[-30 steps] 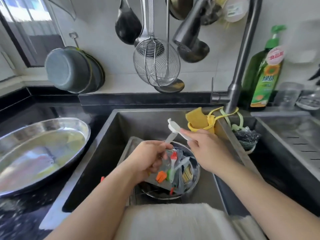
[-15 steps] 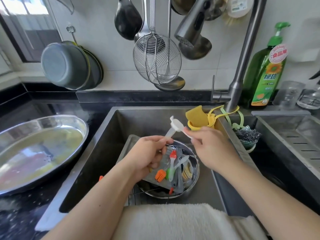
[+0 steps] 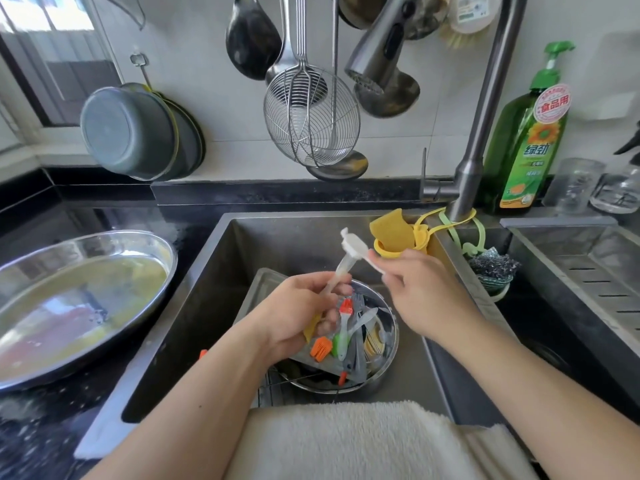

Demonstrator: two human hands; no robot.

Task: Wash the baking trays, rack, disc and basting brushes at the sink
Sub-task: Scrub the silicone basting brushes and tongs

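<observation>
Two hands are working over the sink [image 3: 221,271]: the left hand [image 3: 304,317] is gripping a clear basting brush [image 3: 337,275], the right hand [image 3: 419,292] pinching its white part [image 3: 356,251]. Other brushes [image 3: 343,332] are lying unwashed in the round tray [image 3: 391,348] at the sink's bottom; most washing looks undone.

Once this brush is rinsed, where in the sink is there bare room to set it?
Bare sink floor lies between the left wall and the square tray; a narrower strip runs along the right wall. The round pan is crowded with brushes and utensils.
</observation>
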